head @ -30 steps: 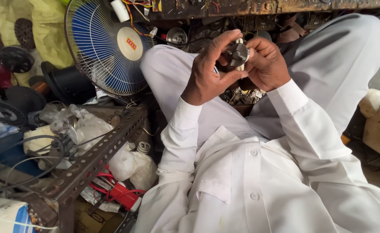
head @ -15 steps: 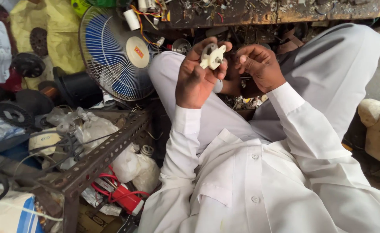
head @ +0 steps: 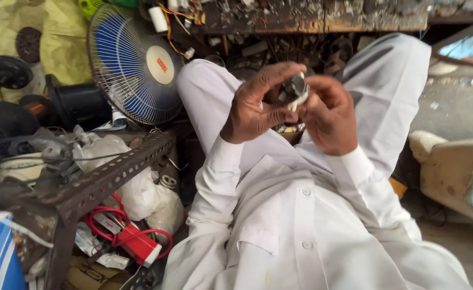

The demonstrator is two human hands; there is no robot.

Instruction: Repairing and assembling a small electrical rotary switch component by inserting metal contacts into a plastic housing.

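Together, left hand (head: 255, 110) and right hand (head: 327, 115) close their fingers on a small dark round part with a white plastic edge (head: 294, 90), held above the white-clad lap near the blue-bladed fan (head: 134, 62).

We see a small round part, dark grey metal with a white plastic piece at its lower edge (head: 294, 90), raised in front of our chest above the lap. It sits tilted, half hidden between fingertips, so its finer shape cannot be made out.
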